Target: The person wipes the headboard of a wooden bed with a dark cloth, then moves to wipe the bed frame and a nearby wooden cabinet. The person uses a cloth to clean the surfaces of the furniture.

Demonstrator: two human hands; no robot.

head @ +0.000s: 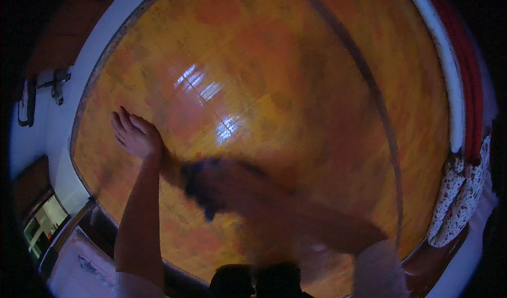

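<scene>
My left hand (136,137) is raised at the left, its fingers slightly spread and nothing visible in it. My right hand (227,185) is strongly blurred near the middle, reaching across from the lower right. It is on a dark, bunched thing (204,183), perhaps a cloth; the blur hides its exact kind and the grip of the fingers. Beneath both hands lies a glossy orange and yellow mottled floor (269,72) with thin joint lines and bright window-like reflections.
Two dark rounded shapes (277,278), perhaps my footwear, show at the bottom. A pale wall base (93,56) curves along the left. Red fabric (471,100) and speckled fabric (459,203) hang at the right. A dark-edged pale surface (81,258) stands lower left.
</scene>
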